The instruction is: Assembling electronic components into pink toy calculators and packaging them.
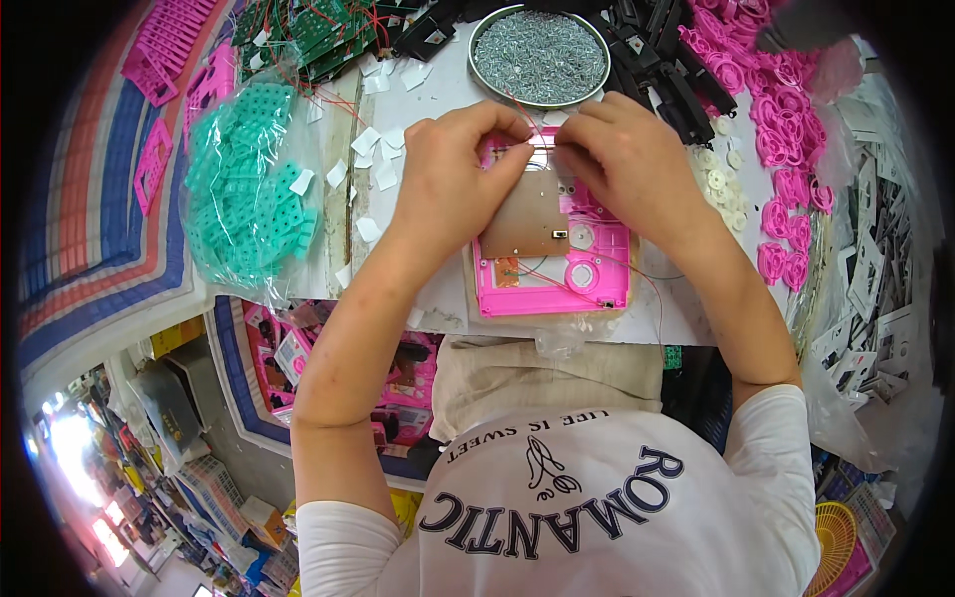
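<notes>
A pink plastic housing [502, 300] lies on the table in front of me, with round openings and thin wires. A brown circuit board [527, 221] covers its left part and carries a small switch [559, 235]. At the housing's far edge, my left hand [460, 164] has thumb and forefinger closed in a pinch over the board's top. Opposite it, my right hand [629, 149] is closed too, its fingertips bent down at the housing's far right. Thin red wires [525, 107] run up between the hands. What the fingertips hold is hidden or too small to name.
A round metal tin [474, 82] of screws stands beyond the housing. Green circuit boards [323, 30] and a bag of teal keypads [249, 189] lie left, among white paper squares [366, 141]. Black parts [667, 70], white discs [724, 184] and pink rings [791, 129] are on the right.
</notes>
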Available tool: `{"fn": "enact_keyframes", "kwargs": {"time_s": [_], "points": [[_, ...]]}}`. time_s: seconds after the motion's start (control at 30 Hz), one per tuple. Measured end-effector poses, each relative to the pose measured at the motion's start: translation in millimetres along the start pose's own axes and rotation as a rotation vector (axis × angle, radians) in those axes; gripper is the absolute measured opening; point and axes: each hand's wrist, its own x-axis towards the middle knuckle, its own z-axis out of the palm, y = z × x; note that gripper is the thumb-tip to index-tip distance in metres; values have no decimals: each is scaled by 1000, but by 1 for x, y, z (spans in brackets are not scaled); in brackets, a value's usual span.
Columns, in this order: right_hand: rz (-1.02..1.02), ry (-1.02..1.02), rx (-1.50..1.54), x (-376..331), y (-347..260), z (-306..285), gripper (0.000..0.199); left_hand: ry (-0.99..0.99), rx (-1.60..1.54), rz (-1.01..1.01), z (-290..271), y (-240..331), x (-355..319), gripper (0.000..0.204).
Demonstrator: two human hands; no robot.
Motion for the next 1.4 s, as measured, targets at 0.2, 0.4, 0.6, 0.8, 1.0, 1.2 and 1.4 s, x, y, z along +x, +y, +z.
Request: {"fn": "enact_keyframes", "kwargs": {"time_s": [0.2,0.4,0.6,0.8,1.0,1.2,1.4], "points": [[38,-145,-12,-9,-18,-6,25,-24,-369,-144,-8,-12,1,16],[-59,-225,48,-17,-18,-6,36,-134,-286,-205,-17,-6,10,18],[-35,-205,213,-16,-14,-10,34,-58,-211,-48,-17,-22,8,20],[-218,-221,111,-21,-20,-7,27,-36,-272,-226,-16,-21,3,20],[-234,-344,31,-18,-16,-18,24,-203,-206,-159,-20,-2,15,19],[-19,77,113,-24,-10,-4,17,-100,-22,41,-3,8,11,17],[-59,-151,-106,-14,-16,-9,10,-180,-3,119,-4,8,12,14]]}}
